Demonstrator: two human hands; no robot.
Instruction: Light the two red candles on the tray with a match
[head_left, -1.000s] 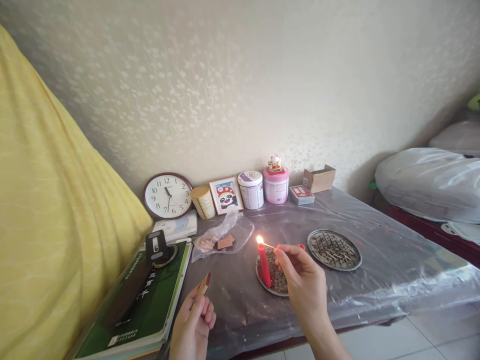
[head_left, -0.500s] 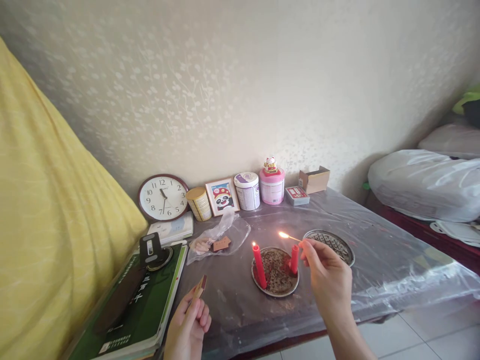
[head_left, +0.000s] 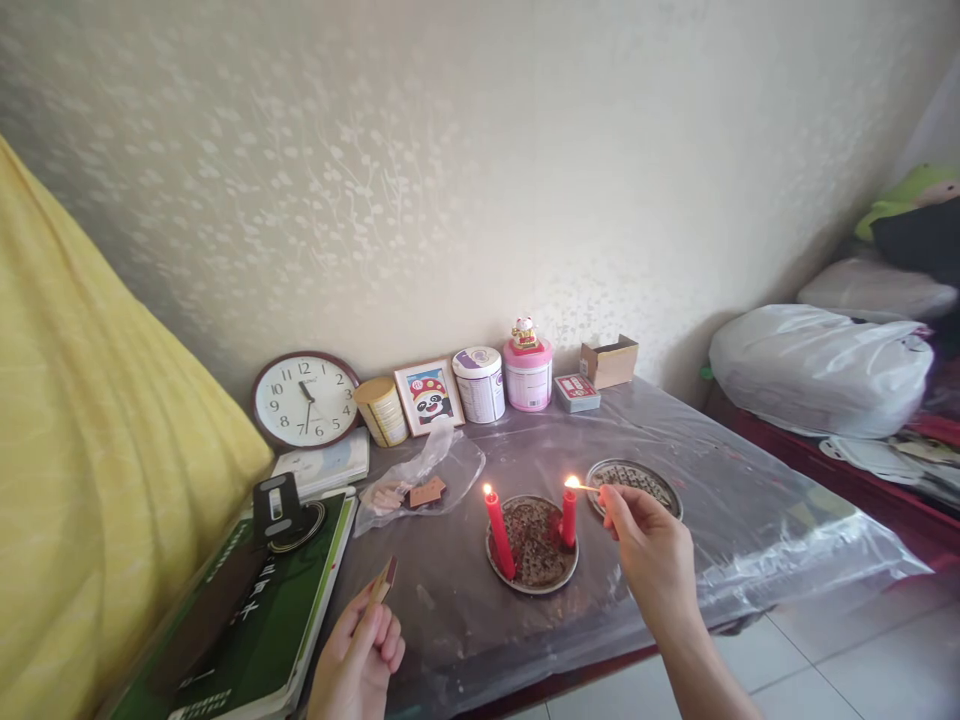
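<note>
Between the fingertips of my right hand (head_left: 656, 550) is a burning match (head_left: 587, 487), its flame at the top of the right red candle (head_left: 569, 518). Whether that wick burns by itself I cannot tell. The left red candle (head_left: 499, 535) is lit and leans slightly. Both candles stand on a round metal plate (head_left: 534, 588) with a dark, crusted surface. My left hand (head_left: 361, 640) is closed on a small matchbox (head_left: 384, 580), held low in front of the plate, its far end showing past the fingers.
Behind the candle plate lies a second round plate (head_left: 637, 482). A plastic bag (head_left: 457, 462) with small boxes lies left of it. Green books (head_left: 247, 610) fill the left side. Along the wall stand a clock (head_left: 306, 400), tins (head_left: 478, 385), a picture frame (head_left: 429, 395) and a cardboard box (head_left: 609, 362).
My right hand has brought the burning match down to the right candle's top; before, the flame was above and left of it. The view has shifted slightly to the right.
</note>
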